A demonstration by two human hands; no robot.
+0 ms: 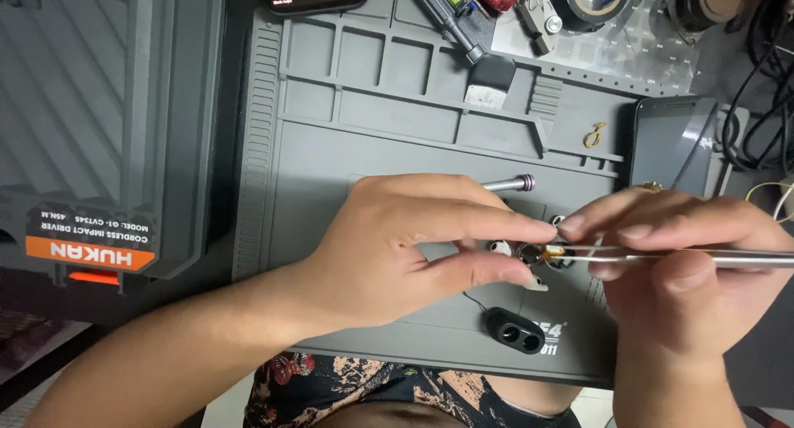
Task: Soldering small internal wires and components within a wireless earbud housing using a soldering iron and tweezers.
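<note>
The left hand (397, 246) pinches a small metal part (529, 252) over the grey work mat (372, 114), fingers closed on it. The right hand (686, 263), fingers shut on tweezers (662, 258), meets it; brace both wrists and keep the tips steady, I'd judge.

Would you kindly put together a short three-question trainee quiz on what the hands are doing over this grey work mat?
1. True or false: the right hand holds slim silver metal tweezers.
2. Which lies nearest the mat's front edge? A) small black two-holed plastic part B) silver metal rod with a purple ring C) dark smartphone
3. What does the left hand pinch?

Key:
1. True.
2. A; it rests on the grey ribbed silicone work mat.
3. A small metallic part with a gold-coloured piece, met by the tweezer tips; its exact kind is too small to tell.
</note>
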